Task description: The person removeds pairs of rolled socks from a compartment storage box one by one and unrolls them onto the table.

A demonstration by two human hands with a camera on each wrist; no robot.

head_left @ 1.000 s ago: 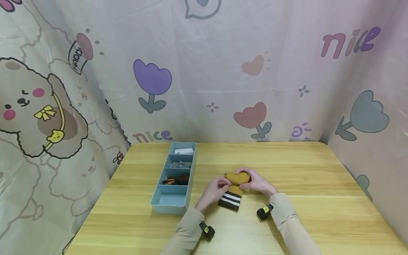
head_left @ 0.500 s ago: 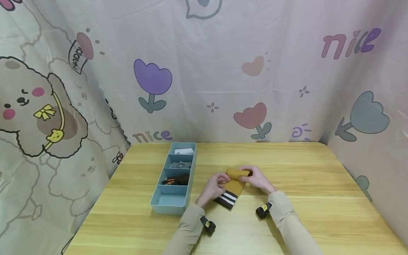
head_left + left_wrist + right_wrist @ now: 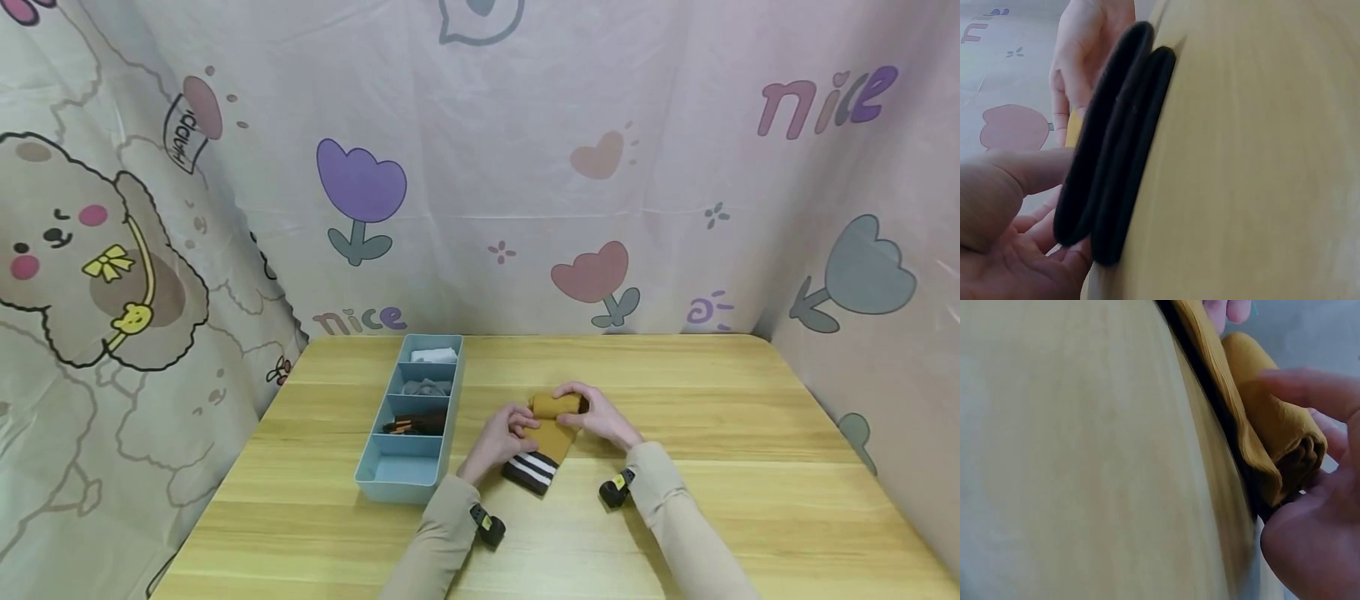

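A pair of mustard socks (image 3: 553,442) lies on the table, the dark cuffs with white stripes toward the front. Its far end is wound into a roll (image 3: 549,406). Stacked cuffs (image 3: 1113,150) stand out in the left wrist view. My right hand (image 3: 602,418) grips the roll's right end, thumb on the near side and fingers behind; the right wrist view shows the spiral end of the roll (image 3: 1272,406). Along the left edge, my left hand (image 3: 495,442) holds the socks between thumb and curled fingers, some of which are hidden.
A pale blue box (image 3: 444,467) with a row of compartments stands left of my hands. White cloth (image 3: 433,356), grey cloth (image 3: 425,387) and a dark brown bundle (image 3: 423,422) sit in its farther compartments. A printed curtain (image 3: 480,183) hangs behind the wooden table (image 3: 712,417).
The socks' cuff end has swung to the left, and the roll now sits slightly farther back. My right hand has shifted a little away from me; my left hand has moved slightly down the left edge.
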